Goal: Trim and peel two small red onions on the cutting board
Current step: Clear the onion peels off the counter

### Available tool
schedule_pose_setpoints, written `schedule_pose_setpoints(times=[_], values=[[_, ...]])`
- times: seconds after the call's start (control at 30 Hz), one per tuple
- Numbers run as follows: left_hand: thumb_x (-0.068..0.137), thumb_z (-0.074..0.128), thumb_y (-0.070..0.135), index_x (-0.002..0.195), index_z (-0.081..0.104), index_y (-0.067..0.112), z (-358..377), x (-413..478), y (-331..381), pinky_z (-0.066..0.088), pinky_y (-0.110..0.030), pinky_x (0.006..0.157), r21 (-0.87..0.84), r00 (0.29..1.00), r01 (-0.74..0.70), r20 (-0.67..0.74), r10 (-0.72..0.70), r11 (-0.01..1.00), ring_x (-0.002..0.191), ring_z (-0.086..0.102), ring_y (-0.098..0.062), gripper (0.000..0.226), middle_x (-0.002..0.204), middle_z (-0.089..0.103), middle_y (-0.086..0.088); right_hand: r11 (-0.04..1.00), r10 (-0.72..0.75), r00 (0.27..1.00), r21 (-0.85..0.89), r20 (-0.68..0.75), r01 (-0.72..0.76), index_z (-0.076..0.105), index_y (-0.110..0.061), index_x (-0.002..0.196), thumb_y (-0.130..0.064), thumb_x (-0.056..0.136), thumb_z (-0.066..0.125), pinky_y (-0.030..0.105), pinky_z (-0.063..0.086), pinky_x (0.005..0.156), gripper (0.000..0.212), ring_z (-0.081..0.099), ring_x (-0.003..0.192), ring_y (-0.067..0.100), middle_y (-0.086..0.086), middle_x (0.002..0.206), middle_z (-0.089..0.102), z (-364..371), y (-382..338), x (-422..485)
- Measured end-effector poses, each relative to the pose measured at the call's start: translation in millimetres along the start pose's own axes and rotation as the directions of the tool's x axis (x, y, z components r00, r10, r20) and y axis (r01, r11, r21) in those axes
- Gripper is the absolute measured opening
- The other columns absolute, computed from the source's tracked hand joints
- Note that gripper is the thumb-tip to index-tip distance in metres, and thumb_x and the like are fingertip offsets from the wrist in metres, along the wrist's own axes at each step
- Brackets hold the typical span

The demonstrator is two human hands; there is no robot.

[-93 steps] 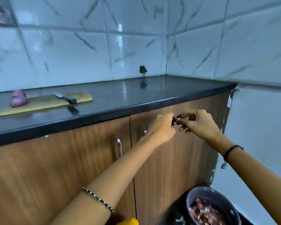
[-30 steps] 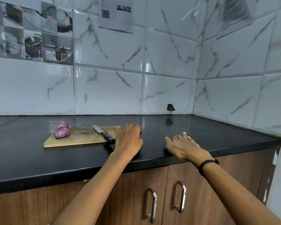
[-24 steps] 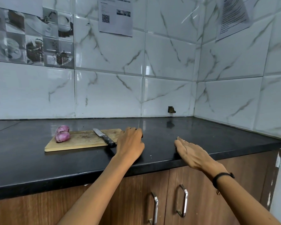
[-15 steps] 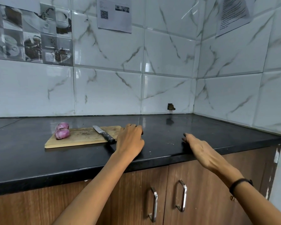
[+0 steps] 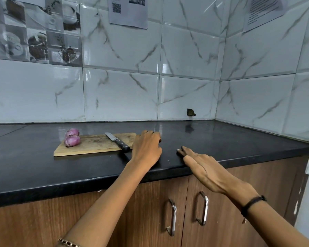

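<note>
Onions (image 5: pixel 72 139) rounded, glossy, wooden board (image 5: pixel 95 148), left hand (image 5: pixel 146 148) apparently resting loose, right hand (image 5: pixel 200 166) flat

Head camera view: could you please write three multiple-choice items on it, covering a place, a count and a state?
1. Where do the onions lie? A) at the left end of the cutting board B) in a bowl C) against the wall
2. How many onions show? A) one B) two C) four
3. What is the right hand doing? A) gripping a cabinet handle B) lying flat on the edge of the counter C) pinching an onion
Answers: A, both sit at the board's left end; B, two purple bulbs lie together; B, its straight fingers hold nothing.
</note>
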State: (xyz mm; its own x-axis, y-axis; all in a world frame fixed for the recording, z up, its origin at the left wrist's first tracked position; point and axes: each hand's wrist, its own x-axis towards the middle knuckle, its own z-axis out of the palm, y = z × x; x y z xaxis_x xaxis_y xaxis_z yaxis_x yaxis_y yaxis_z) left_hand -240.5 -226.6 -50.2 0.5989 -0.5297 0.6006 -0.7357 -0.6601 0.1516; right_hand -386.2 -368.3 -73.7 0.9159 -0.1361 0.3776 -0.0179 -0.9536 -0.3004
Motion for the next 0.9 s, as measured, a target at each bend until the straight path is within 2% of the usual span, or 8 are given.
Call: schedule_pose_setpoints(times=[0.23,0.33,0.5,0.7,0.73,0.8,0.83,0.9], values=[[0.096,0.053,0.006,0.127,0.061,0.013,-2.0,-0.6,1.0,0.040,-0.036,0.096,0.000,1.000,0.011,0.008,-0.011,1.000,0.123,0.050,-0.023,0.033,0.127,0.063,-0.007,0.979,-0.189,0.982,0.078,0.004,0.188,0.037,-0.020,0.155,-0.053,0.098,0.016,0.011,0.026,0.113,0.069,0.042,0.139,0.004,-0.008,0.154,0.047,6.8,-28.4,-13.4],[0.095,0.054,0.007,0.127,0.060,0.013,-3.0,-1.8,1.1,0.039,-0.036,0.098,0.004,1.000,0.003,-0.001,-0.003,1.000,0.124,0.050,-0.023,0.034,0.128,0.063,-0.006,0.968,-0.231,0.972,-0.109,-0.033,0.227,0.048,-0.016,0.136,-0.049,0.094,0.016,0.033,0.046,0.094,0.062,0.061,0.107,0.018,0.001,0.118,0.066,12.2,-47.7,-18.6],[0.094,0.055,0.006,0.128,0.060,0.014,-2.4,-0.6,1.3,0.038,-0.036,0.099,0.002,1.000,-0.009,0.016,0.009,1.000,0.125,0.050,-0.023,0.036,0.128,0.062,-0.006,0.878,-0.331,0.935,-0.405,-0.126,0.256,0.055,-0.009,0.107,-0.043,0.094,0.021,0.030,0.045,0.102,0.049,0.063,0.093,0.023,0.007,0.101,0.067,22.0,-61.3,-12.0],[0.085,0.055,-0.003,0.120,0.067,0.017,-14.2,-3.3,4.7,0.049,-0.038,0.096,-0.224,0.991,0.131,0.054,-0.122,0.966,0.117,0.060,-0.024,0.042,0.122,0.068,-0.004,0.896,-0.326,0.933,-0.366,-0.155,0.252,0.047,-0.010,0.095,-0.039,0.096,0.017,0.039,0.040,0.064,0.043,0.051,0.071,0.032,0.010,0.091,0.055,24.3,-66.2,-1.2],[0.084,0.054,-0.005,0.117,0.068,0.017,-15.5,-6.1,4.8,0.050,-0.038,0.097,-0.282,0.986,0.165,0.046,-0.159,0.945,0.116,0.062,-0.023,0.042,0.121,0.070,-0.004,0.926,-0.318,0.930,-0.273,-0.185,0.262,0.048,-0.007,0.094,-0.032,0.100,0.019,0.041,0.043,0.063,0.039,0.051,0.068,0.032,0.011,0.090,0.057,22.8,-62.5,-0.4],[0.085,0.052,-0.009,0.116,0.070,0.017,-18.2,-14.8,8.7,0.051,-0.035,0.099,-0.369,0.980,0.194,0.032,-0.196,0.909,0.114,0.064,-0.019,0.044,0.119,0.071,-0.002,0.939,-0.016,0.961,0.326,-0.274,0.108,0.060,-0.002,0.096,-0.028,0.104,0.027,0.037,0.056,0.076,0.043,0.068,0.083,0.022,0.005,0.100,0.072,11.7,-59.8,-3.8],[0.087,0.051,-0.010,0.117,0.070,0.016,-18.7,-20.0,12.2,0.051,-0.032,0.099,-0.410,0.980,0.194,0.032,-0.198,0.891,0.113,0.064,-0.017,0.044,0.118,0.071,-0.002,0.763,0.191,0.963,0.646,-0.190,-0.024,0.066,-0.001,0.100,-0.028,0.105,0.030,0.025,0.056,0.079,0.045,0.072,0.093,0.014,0.001,0.105,0.076,6.3,-55.8,-3.5],[0.091,0.048,-0.009,0.115,0.071,0.015,-19.5,-27.9,21.5,0.052,-0.030,0.096,-0.503,0.979,0.188,0.033,-0.199,0.843,0.109,0.065,-0.015,0.041,0.114,0.072,-0.001,0.326,0.368,0.930,0.933,0.022,-0.151,0.065,0.002,0.109,-0.024,0.103,0.033,0.023,0.057,0.085,0.042,0.075,0.097,0.017,0.011,0.106,0.077,-5.8,-46.2,-1.4]])
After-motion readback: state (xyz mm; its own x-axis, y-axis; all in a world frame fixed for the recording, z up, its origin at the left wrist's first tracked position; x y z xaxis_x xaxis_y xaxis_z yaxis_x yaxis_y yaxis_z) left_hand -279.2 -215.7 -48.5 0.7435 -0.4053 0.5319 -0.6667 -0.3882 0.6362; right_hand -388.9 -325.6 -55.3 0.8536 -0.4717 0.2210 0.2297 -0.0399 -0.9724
